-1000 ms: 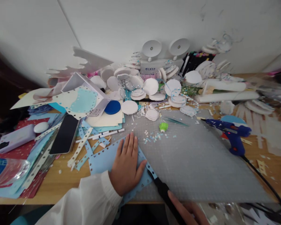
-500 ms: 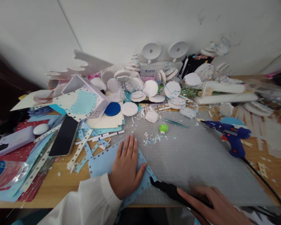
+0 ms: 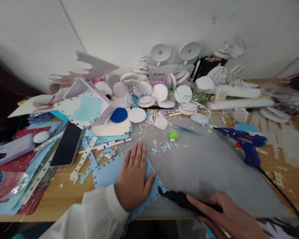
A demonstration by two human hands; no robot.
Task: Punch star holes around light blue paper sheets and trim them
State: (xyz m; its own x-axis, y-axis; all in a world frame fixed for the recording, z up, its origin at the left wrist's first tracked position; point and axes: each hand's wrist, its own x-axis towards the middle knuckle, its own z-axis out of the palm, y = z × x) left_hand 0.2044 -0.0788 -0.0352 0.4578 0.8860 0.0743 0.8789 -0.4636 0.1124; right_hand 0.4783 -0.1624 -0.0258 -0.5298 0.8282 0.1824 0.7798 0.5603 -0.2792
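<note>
My left hand (image 3: 136,176) lies flat, fingers stretched out, on a light blue sheet of paper (image 3: 107,174) with small holes punched along its edges. The sheet rests on the grey cutting mat (image 3: 201,159) near the front edge. At the lower right, my right hand (image 3: 224,212) is wrapped round a black tool (image 3: 180,199), perhaps a pair of scissors. Its tip touches or lies just beside the right corner of the blue sheet, under a narrow punched strip (image 3: 155,176).
A blue glue gun (image 3: 249,142) with a cord lies right. A green figure (image 3: 173,136), tweezers (image 3: 188,130) and paper bits lie ahead. White discs (image 3: 159,93) crowd the back. A phone (image 3: 67,144) and paper strips (image 3: 83,159) are left.
My right hand and the black tool have shifted slightly, with the hand a little higher and more in view. My left hand stays on the sheet. The view has moved slightly.
</note>
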